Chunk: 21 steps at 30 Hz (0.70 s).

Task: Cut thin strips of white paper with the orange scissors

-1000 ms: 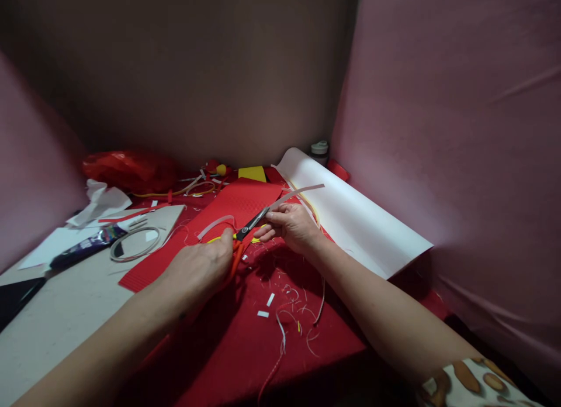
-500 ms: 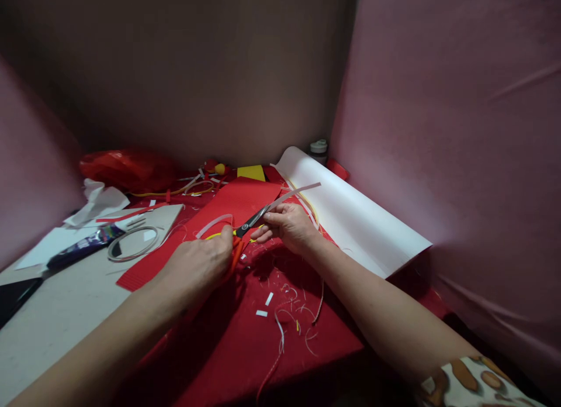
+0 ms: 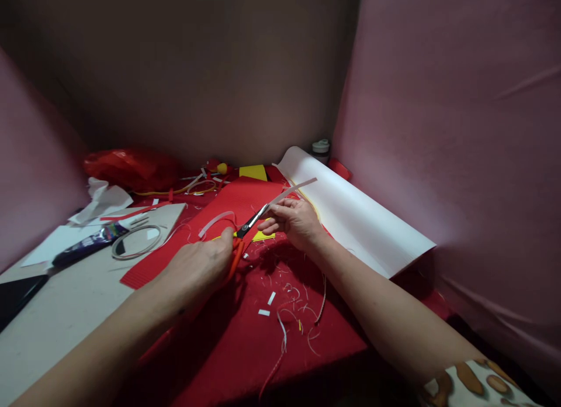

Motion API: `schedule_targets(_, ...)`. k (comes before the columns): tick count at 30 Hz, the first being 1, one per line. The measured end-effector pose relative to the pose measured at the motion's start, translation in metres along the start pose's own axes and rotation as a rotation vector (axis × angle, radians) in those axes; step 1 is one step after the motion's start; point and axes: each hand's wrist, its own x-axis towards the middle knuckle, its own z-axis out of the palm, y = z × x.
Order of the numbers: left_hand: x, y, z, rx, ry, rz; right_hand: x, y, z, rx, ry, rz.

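My left hand (image 3: 205, 256) is closed around the orange and yellow handles of a pair of scissors (image 3: 248, 226). Their blades point up and to the right, close to the fingertips of my right hand (image 3: 300, 223). Between thumb and fingers, that hand pinches a thin pale strip (image 3: 294, 189), whose free end sticks out to the upper right. A second pale curved length (image 3: 214, 221) shows just beyond my left hand; I cannot tell whether it joins the first. Beneath lies a red corrugated sheet (image 3: 245, 196), with a bit of yellow paper (image 3: 264, 236) under the blades.
A large curled white sheet (image 3: 350, 208) lies on the right. At left, a grey board (image 3: 87, 313) carries a dark tube (image 3: 87, 243) and a coil of cord (image 3: 137, 242). Thread scraps litter the red cloth (image 3: 245, 348). A red plastic bag (image 3: 131, 168) sits behind.
My right hand has shifted slightly, and the strip's free end sits a little higher and further left. The scissor blades look closer together. The whole view has drifted slightly.
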Motion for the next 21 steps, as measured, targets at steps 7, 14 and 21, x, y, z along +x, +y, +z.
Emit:
schedule_targets(7,-0.003,0.006,-0.008,-0.007,-0.059,-0.024,-0.002,0.000,0.002,0.015,-0.093,0.036)
schedule_targets(14,0.000,0.005,-0.003,-0.012,-0.008,-0.007,-0.002,0.000,0.002,0.012,-0.076,0.044)
schedule_targets(21,0.002,0.001,0.004,0.029,0.060,0.022,-0.003,-0.001,0.004,0.019,-0.076,0.044)
